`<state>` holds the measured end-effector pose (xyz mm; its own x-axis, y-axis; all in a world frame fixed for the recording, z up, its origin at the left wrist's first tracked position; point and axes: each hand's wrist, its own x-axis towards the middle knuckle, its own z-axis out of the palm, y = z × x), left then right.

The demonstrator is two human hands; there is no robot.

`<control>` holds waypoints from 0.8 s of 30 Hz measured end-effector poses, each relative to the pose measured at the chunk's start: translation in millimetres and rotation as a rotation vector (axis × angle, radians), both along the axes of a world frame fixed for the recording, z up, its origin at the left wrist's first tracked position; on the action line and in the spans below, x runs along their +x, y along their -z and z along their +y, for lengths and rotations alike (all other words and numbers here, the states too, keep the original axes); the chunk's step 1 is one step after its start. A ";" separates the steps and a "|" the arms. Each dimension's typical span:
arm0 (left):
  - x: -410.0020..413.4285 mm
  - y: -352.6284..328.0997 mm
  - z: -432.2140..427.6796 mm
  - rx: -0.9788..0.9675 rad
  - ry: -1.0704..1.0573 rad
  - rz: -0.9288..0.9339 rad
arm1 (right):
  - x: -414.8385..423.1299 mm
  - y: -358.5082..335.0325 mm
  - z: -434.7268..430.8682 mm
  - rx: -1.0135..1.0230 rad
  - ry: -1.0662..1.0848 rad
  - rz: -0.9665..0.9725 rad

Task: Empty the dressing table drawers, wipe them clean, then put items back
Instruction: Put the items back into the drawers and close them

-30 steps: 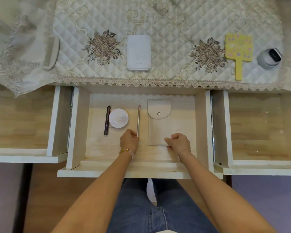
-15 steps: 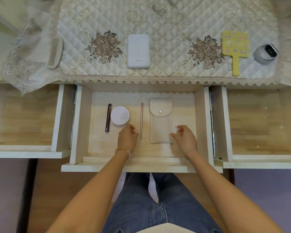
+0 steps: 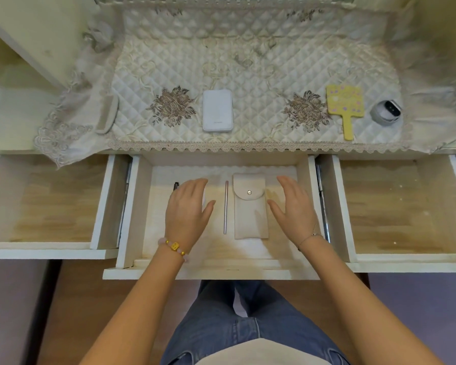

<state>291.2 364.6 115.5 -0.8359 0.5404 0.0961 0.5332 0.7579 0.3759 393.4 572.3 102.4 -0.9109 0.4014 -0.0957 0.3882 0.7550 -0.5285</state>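
Bare drawer floor (image 3: 221, 250) before pouch (image 3: 250, 214)

Quilted cream cloth (image 3: 261, 64), two embroidered flower motifs (image 3: 173, 106), lace trim (image 3: 221, 146) along its front edge; wooden floor (image 3: 82, 306) below.

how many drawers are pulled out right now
3. The left drawer is at the left. The middle drawer, in the centre, holds a pouch and a metal stick. The right drawer is at the right. Any lower ones would be out of view.
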 end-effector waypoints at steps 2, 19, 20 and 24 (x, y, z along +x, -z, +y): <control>-1.2 -9.8 3.1 -0.028 0.028 0.052 | 0.2 -11.2 0.8 0.021 -0.002 0.038; -20.6 -44.7 58.9 0.021 0.299 0.133 | 21.9 -54.3 17.1 0.111 0.200 0.146; -21.1 -44.2 61.5 0.005 0.316 0.133 | 24.8 -54.8 17.9 0.111 0.215 0.140; -21.8 -44.8 66.7 -0.024 0.344 0.129 | 34.1 -56.8 25.2 0.121 0.262 0.138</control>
<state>269.5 431.3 160.3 -0.5868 0.7912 0.1722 0.8002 0.5340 0.2732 427.5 597.5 159.2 -0.7763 0.6247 0.0841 0.5086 0.6997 -0.5018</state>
